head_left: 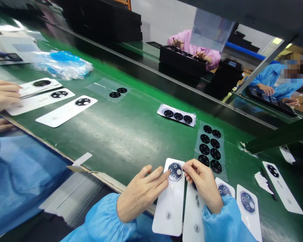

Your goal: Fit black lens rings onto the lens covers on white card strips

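Pinching at the right edge of the dark ring point(175, 171) with the bunched fingertips of the right hand point(203, 183). Pressing on the left edge of the same ring with two stretched-out fingers of the left hand point(138, 193), thumb up, palm not closed around anything.

Sitting on the top end of a white cover point(169, 205), right between the two hands. Lying flat on the green belt point(121, 134), close to the near edge. Eight-sided, dark, with small round holes in it.

Just beside it, under the right wrist, a second white cover point(193, 210). Further right, two more covers point(248, 208) with rings already on them, and one last cover point(282, 190) lying apart and tilted.

Just above the right hand, a clear sheet point(210, 148) with two rows of black round pieces. A bit further off, a short strip point(178, 116) with three black pieces in a row.

Far to the left, another person's hand point(2, 95) resting on a white cover, with a row of covers point(65, 111) next to it. Behind those, a crumpled blue bag point(63, 64).

Across the belt, a person in pink sleeves point(192, 45) with both hands over a black tray point(179, 58). To the right, a person in a blue coat point(275, 84), hands low on a dark tray.
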Available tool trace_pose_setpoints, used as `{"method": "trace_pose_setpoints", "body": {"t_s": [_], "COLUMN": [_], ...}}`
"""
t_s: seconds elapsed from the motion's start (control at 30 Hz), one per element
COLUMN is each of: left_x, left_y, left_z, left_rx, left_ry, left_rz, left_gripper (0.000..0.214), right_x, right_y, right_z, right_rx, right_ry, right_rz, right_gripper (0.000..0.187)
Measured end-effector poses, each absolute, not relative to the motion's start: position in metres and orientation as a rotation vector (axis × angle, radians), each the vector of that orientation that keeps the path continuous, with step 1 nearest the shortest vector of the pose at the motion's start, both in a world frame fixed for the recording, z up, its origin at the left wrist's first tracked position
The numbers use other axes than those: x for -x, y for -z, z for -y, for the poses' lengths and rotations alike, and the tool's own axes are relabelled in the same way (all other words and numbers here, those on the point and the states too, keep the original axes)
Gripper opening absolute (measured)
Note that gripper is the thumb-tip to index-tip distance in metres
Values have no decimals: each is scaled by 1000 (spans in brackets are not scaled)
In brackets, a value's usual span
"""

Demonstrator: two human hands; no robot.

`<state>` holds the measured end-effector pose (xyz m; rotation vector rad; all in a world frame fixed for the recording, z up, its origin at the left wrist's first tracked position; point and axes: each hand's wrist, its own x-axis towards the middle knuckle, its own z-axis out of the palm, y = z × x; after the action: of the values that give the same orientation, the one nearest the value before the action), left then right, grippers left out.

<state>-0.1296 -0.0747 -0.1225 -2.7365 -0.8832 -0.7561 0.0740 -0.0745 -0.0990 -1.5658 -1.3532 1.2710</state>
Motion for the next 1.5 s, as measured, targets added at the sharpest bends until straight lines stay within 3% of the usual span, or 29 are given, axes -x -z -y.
{"method": "trace_pose_setpoints", "body": {"t_s": [0.47,0.87,1.13,1.5], "left_x": [129,127,126,126], "left_y": [125,125,121,122], "left_z": [71,70,70,70], "left_rx": [2812,2813,2813,2820], "left_ry": [701,760,770,799], "left_rz": [866,887,884,891], "left_gripper": [31,34,32,27], "right_x": [-59,-44,-45,-40], "right_y": [94,107,99,104], "right_z": [71,73,67,73], "right_rx": [1532,1542,1611,1619], "right_ry": [-1069,-371,-420,-308], "right_rz": [1601,2157,2016,2058], "right_gripper": [6,23,16,21]}}
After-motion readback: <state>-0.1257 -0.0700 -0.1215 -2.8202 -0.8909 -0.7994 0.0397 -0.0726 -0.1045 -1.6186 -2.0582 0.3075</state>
